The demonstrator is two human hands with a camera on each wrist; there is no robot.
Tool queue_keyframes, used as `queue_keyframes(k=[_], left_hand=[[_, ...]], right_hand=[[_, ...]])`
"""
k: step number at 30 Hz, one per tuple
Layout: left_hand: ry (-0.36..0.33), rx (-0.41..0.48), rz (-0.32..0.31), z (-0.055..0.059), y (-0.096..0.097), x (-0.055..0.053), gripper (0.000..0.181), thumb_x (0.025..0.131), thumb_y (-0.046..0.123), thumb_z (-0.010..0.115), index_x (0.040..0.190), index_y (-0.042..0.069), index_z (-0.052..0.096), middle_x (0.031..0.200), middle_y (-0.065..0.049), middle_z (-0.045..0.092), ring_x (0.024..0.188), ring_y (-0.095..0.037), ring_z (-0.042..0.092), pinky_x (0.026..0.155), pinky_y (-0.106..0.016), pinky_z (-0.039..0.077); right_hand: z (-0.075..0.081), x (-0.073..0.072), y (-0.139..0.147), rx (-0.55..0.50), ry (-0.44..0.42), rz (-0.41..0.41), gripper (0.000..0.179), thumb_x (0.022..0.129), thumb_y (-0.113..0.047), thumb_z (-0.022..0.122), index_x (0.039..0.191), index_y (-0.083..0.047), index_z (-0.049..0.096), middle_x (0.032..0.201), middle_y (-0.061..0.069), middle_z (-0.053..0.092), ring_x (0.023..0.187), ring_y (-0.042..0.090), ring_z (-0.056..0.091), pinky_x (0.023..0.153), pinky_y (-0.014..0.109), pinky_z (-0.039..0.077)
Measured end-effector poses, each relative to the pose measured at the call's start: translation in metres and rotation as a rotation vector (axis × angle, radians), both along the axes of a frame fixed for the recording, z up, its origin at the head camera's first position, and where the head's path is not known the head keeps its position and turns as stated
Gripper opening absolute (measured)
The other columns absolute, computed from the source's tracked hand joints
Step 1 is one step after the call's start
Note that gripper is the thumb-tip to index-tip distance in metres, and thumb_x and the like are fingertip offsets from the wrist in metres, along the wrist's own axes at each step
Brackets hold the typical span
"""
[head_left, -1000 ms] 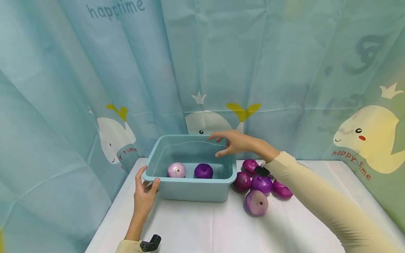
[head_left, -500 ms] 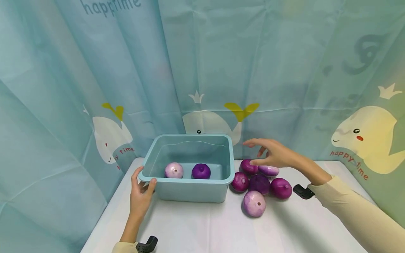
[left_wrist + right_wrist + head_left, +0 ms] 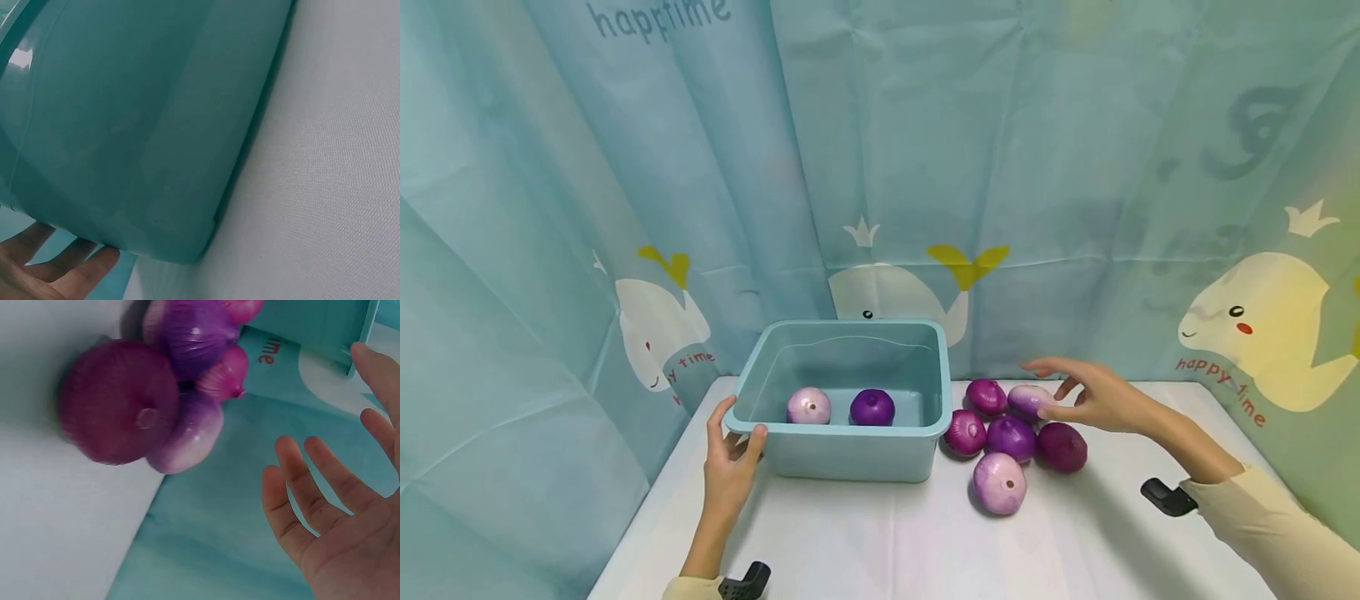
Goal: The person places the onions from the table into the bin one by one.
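A teal plastic bin [image 3: 850, 454] stands on the table with two onions inside, a pale one [image 3: 808, 406] and a dark purple one [image 3: 872, 407]. My left hand [image 3: 730, 467] grips the bin's front left corner, thumb on the outer wall side; its fingers [image 3: 87, 272] lie against the bin wall in the left wrist view. Beside the bin's right end, several red onions [image 3: 1011, 437] sit clustered. Over the back right of that cluster hovers my right hand [image 3: 1101, 398], fingers spread and holding nothing, close to a whitish-purple onion [image 3: 1028, 402]. The right wrist view shows its palm [image 3: 356, 550] apart from the onions.
A pale onion [image 3: 999, 483] lies at the cluster's front and a dark red one [image 3: 1062, 447] on its right. Behind the white-covered table [image 3: 880, 542] hangs a blue curtain [image 3: 895, 167] with whale prints, which also closes off both sides.
My right hand has moved right, from above the bin to the far side of the onion cluster, and lowered. The left hand stays on the bin's corner.
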State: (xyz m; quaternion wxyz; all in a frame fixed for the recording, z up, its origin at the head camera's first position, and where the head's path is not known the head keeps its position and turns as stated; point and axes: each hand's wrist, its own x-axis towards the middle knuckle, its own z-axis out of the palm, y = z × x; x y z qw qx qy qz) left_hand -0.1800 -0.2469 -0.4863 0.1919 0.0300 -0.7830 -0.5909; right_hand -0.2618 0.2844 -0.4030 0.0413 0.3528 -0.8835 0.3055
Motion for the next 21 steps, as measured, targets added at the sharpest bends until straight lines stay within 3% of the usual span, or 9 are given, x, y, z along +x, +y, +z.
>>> queue_keyframes(k=[6, 10, 17, 21], left_hand=[[-0.008, -0.009, 0.007, -0.001, 0.0, 0.0, 0.069, 0.104, 0.019, 0.062, 0.16, 0.025, 0.023, 0.156, -0.026, 0.04, 0.124, -0.046, 0.057, 0.078, -0.014, 0.049], [-0.011, -0.011, 0.008, -0.001, 0.0, 0.0, 0.069, 0.104, 0.019, 0.062, 0.16, 0.025, 0.023, 0.155, -0.027, 0.041, 0.123, -0.045, 0.057, 0.078, -0.014, 0.049], [-0.003, -0.012, 0.001, -0.001, -0.001, 0.0, 0.071, 0.103, 0.019, 0.063, 0.161, 0.025, 0.022, 0.157, -0.024, 0.039, 0.124, -0.047, 0.056, 0.079, -0.014, 0.049], [-0.004, -0.017, -0.002, -0.001, -0.001, 0.0, 0.071, 0.103, 0.019, 0.063, 0.161, 0.025, 0.022, 0.158, -0.023, 0.037, 0.126, -0.048, 0.055, 0.079, -0.014, 0.049]], right_hand=[[-0.017, 0.005, 0.012, -0.028, -0.018, -0.02, 0.057, 0.086, -0.023, 0.085, 0.138, -0.015, 0.061, 0.125, 0.015, 0.067, 0.09, 0.018, 0.069, 0.067, 0.031, 0.057], [-0.034, 0.01, 0.022, -0.041, -0.033, -0.051, 0.055, 0.087, -0.021, 0.085, 0.135, -0.01, 0.061, 0.123, 0.018, 0.067, 0.092, 0.011, 0.067, 0.068, 0.032, 0.057], [-0.062, 0.018, 0.036, -0.025, -0.074, -0.086, 0.052, 0.086, -0.021, 0.085, 0.132, -0.006, 0.063, 0.126, 0.02, 0.066, 0.096, 0.03, 0.07, 0.07, 0.036, 0.057], [-0.074, 0.02, 0.042, -0.03, -0.103, -0.059, 0.048, 0.087, -0.018, 0.084, 0.129, -0.006, 0.064, 0.127, 0.019, 0.066, 0.095, 0.021, 0.07, 0.069, 0.032, 0.056]])
